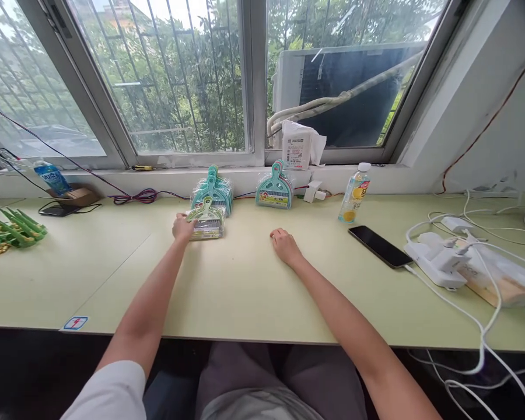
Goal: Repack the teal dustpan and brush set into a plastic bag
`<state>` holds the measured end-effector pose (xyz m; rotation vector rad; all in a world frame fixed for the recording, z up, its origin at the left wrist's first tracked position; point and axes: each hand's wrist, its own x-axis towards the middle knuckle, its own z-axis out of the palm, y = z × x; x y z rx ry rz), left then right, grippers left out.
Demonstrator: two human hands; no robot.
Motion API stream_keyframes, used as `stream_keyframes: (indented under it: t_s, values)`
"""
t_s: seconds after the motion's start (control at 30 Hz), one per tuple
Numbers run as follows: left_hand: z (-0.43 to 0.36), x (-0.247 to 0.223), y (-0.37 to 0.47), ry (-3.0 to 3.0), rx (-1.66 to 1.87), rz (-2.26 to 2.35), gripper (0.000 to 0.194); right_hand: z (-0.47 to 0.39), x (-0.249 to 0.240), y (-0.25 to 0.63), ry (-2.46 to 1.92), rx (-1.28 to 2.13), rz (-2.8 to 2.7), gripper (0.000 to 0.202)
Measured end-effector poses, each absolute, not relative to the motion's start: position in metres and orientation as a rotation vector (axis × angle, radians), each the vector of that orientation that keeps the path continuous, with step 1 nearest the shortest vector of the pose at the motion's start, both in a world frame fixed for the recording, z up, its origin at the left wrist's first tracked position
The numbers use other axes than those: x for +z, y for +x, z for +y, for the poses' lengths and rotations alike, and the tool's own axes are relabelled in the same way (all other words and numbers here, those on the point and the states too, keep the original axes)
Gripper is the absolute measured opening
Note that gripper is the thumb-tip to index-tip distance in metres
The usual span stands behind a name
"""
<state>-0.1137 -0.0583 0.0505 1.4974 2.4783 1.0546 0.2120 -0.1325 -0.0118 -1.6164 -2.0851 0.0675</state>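
- Two bare hands rest on the pale green table.
- Left hand: fingers curled onto the green packaged dustpan set, with the teal stack just beyond it.
- Right hand: loosely clenched, holding nothing, well apart from the set.

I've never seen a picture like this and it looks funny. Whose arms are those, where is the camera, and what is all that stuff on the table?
The camera sits on a person's head and looks down, so you see their own two arms. The left hand touches a small dustpan set in clear wrapping. The right hand rests closed on the green table and holds nothing. Behind are a stack of dustpan sets and another pile by the window. To the right stand a drink bottle, a black phone and a white power strip with cables.
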Motion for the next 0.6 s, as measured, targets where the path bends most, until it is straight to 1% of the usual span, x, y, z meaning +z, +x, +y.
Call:
stream_keyframes:
  t_s: [0.07, 0.1, 0.17, 0.23, 0.3, 0.37, 0.5, 0.6]
  values:
    - [-0.058, 0.052, -0.143, 1.445, 0.826, 2.446, 0.046, -0.134, -0.011, 0.211, -1.615, 0.081, -2.084, 0.029]
    - [-0.060, 0.051, -0.151, 1.450, 0.767, 2.461, 0.046, -0.134, -0.011, 0.211, -1.615, 0.085, -2.083, 0.029]
    - [-0.063, 0.050, -0.158, 1.493, 0.746, 2.544, 0.049, -0.133, -0.010, 0.212, -1.606, 0.087, -2.082, 0.029]
    - [-0.064, 0.051, -0.159, 1.515, 0.796, 2.655, 0.053, -0.133, -0.010, 0.212, -1.594, 0.093, -2.085, 0.029]
    - [-0.064, 0.055, -0.160, 1.499, 0.784, 2.687, 0.053, -0.133, -0.009, 0.213, -1.594, 0.104, -2.084, 0.029]
    - [-0.064, 0.060, -0.166, 1.485, 0.694, 2.633, 0.047, -0.135, -0.008, 0.213, -1.593, 0.118, -2.088, 0.030]
    - [-0.068, 0.071, -0.179, 1.544, 0.579, 2.434, 0.028, -0.135, -0.007, 0.213, -1.591, 0.140, -2.092, 0.030]
    - [-0.074, 0.074, -0.177, 1.553, 0.550, 2.265, 0.024, -0.135, -0.008, 0.214, -1.593, 0.141, -2.095, 0.031]
